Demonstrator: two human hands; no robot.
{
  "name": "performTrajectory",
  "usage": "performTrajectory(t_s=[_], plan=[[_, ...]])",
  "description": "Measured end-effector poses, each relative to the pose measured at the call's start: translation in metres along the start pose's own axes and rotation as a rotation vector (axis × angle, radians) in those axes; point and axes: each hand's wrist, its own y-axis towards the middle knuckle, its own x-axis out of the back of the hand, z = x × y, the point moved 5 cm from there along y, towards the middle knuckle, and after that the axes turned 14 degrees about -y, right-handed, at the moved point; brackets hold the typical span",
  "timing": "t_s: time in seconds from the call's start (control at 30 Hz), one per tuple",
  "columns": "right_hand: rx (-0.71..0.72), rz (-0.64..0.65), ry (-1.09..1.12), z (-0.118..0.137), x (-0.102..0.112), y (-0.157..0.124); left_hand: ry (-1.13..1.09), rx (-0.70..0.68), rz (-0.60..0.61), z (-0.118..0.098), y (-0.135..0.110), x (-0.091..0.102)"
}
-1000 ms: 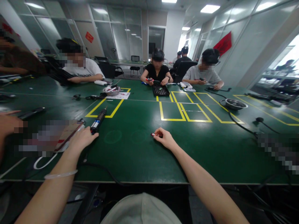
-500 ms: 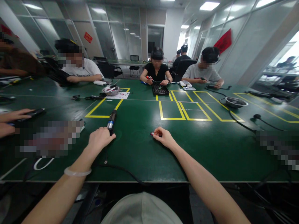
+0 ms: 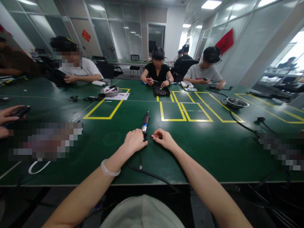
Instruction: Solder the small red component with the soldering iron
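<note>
My left hand [image 3: 136, 141] is wrapped round a black electric screwdriver [image 3: 145, 123] with a blue band. Its thin bit points away from me, towards the far side of the table. A black cord [image 3: 152, 174] trails from its rear end towards the table's front edge. Just to the right, my right hand [image 3: 165, 139] pinches a small red and white piece [image 3: 152, 136] between thumb and fingertips. Too little of that piece shows to tell its kind. The two hands are close together, and a narrow gap separates the screwdriver from the small piece.
Yellow tape rectangles [image 3: 174, 120] mark the green table [image 3: 95, 167]. Across it, a person works over a black tray [image 3: 161, 91]. Metal bowls stand at left [image 3: 110, 91] and right [image 3: 237, 103]. At far left, another person's hand [image 3: 7, 115] holds a dark device.
My left hand has carried the screwdriver to the right, close beside my right hand, and its cord has followed. My right hand keeps its pinch, almost unmoved. The neighbour's hand at left has lifted the dark device.
</note>
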Motion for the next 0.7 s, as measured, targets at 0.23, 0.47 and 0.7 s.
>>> performTrajectory(t_s=[0.23, 0.47, 0.7], plan=[[0.007, 0.028, -0.06, 0.003, -0.004, 0.001, -0.033, 0.006, -0.035, -0.011, 0.0, -0.011], [0.015, 0.019, -0.133, 0.008, -0.006, 0.004, -0.153, -0.029, -0.073, -0.009, -0.004, -0.014], [-0.011, 0.025, 0.025, 0.009, -0.005, 0.001, -0.197, -0.013, -0.058, -0.007, -0.004, -0.013]])
